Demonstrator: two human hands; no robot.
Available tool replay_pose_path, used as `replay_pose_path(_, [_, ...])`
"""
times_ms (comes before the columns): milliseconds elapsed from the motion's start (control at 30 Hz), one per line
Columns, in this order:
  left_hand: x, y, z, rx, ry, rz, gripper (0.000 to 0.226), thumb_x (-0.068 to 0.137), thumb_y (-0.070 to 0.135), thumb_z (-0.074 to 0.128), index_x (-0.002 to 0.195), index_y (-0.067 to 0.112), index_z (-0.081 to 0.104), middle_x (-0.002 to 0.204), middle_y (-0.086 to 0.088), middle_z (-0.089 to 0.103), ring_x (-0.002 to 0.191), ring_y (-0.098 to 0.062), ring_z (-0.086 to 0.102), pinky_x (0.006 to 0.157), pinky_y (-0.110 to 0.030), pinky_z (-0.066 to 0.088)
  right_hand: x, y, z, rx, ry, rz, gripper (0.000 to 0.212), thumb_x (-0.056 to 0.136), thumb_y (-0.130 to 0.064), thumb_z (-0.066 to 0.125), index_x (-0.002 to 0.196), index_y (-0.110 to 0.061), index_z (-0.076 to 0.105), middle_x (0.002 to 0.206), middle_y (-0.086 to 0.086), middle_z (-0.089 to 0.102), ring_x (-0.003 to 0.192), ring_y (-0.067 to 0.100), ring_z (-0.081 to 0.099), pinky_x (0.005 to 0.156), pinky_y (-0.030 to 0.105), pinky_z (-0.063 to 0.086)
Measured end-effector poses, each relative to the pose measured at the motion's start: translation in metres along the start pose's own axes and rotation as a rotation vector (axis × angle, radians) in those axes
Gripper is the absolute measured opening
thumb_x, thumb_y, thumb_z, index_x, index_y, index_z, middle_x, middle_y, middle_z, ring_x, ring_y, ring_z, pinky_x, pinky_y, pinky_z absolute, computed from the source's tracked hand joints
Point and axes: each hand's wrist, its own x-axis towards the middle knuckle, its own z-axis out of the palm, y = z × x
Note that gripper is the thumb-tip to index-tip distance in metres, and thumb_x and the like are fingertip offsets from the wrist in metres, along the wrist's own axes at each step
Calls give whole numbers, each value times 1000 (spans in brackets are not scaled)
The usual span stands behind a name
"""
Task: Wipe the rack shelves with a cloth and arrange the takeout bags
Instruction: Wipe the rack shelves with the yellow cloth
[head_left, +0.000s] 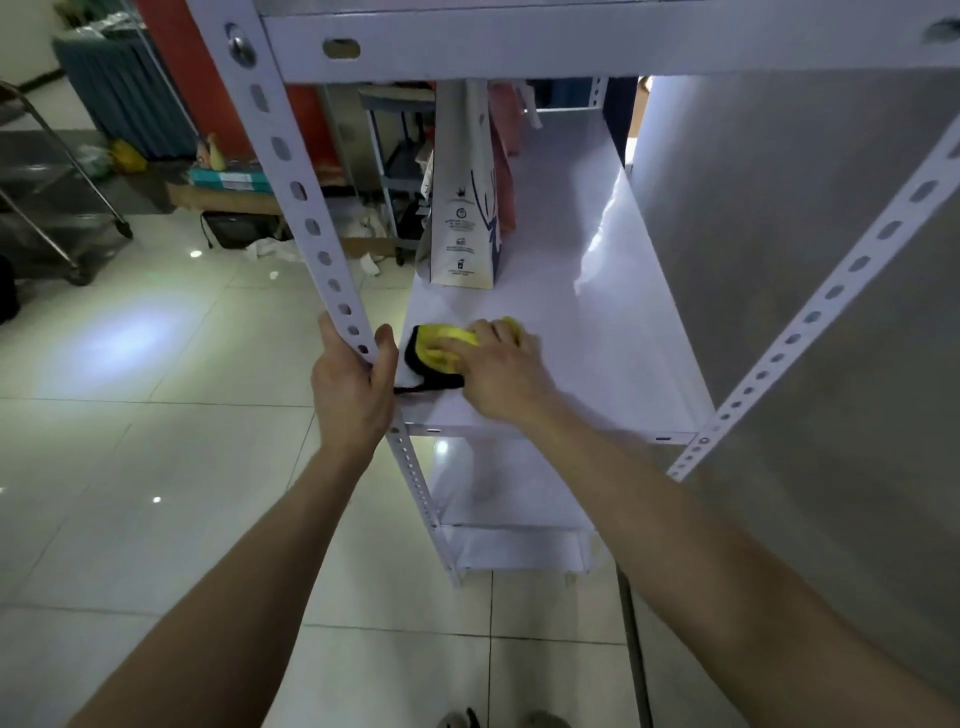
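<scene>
Head view of the wiping stage, with the work judged to be early to midway. The right hand (501, 366) lay flat on a yellow cloth (441, 348) with a black edge, its grip spread and pressing down rather than pinching, so that the cloth sat directly beneath the palm and fingers and projected out to the left of them. The cloth rested on the near left corner of the middle shelf (613, 343), just beside the perforated front post (306, 208). The left hand (353, 384) was closed around that post at shelf height, its grip wrapped on the metal, apparently to steady the rack. A white takeout bag (462, 208) with blue print stood upright farther back along the left side of the same shelf, well apart from the cloth, with what appeared to be further bags (506, 135) behind it; their number could not be told. Whether the shelf above (571, 47) or the lower shelf (509, 499) had been wiped could not be read from the surfaces. Judged remaining: the rest of this shelf, the area under the bags, possibly the other shelves, and the arranging of the bags.
</scene>
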Motion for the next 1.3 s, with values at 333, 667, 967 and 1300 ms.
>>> replay_pose_path(333, [1, 0, 1, 23, 9, -39, 36, 101, 55, 50, 113, 21, 41, 77, -12, 65, 62, -33, 68, 60, -55, 57, -25, 25, -9, -14, 14, 449, 68, 87, -19, 56, 150, -45, 50, 147, 12, 47, 131, 39, 42, 107, 58, 34])
replay_pose_path(667, [3, -6, 7, 61, 28, -20, 32, 102, 53, 53, 110, 26, 40, 72, -1, 62, 59, -24, 66, 57, -47, 56, -106, 80, -34, -112, 63, 664, 78, 85, -17, 63, 156, -42, 43, 139, 11, 50, 124, 38, 45, 99, 51, 39])
replay_pose_path(967, [13, -6, -18, 35, -93, 118, 58, 101, 78, 43, 126, 26, 43, 93, 10, 71, 76, -7, 70, 68, -39, 58, -101, 21, -45, 30, 40, 383, 61, 95, -17, 61, 150, -43, 53, 136, 5, 57, 121, 31, 47, 100, 40, 38])
replay_pose_path(1300, [108, 72, -71, -181, 51, 358, 51, 110, 65, 33, 130, 21, 51, 115, 4, 68, 98, -23, 71, 79, -53, 60, -146, -39, -212, 301, 409, 148, 48, 99, -6, 65, 139, -32, 68, 129, 4, 62, 120, 28, 49, 97, 46, 49])
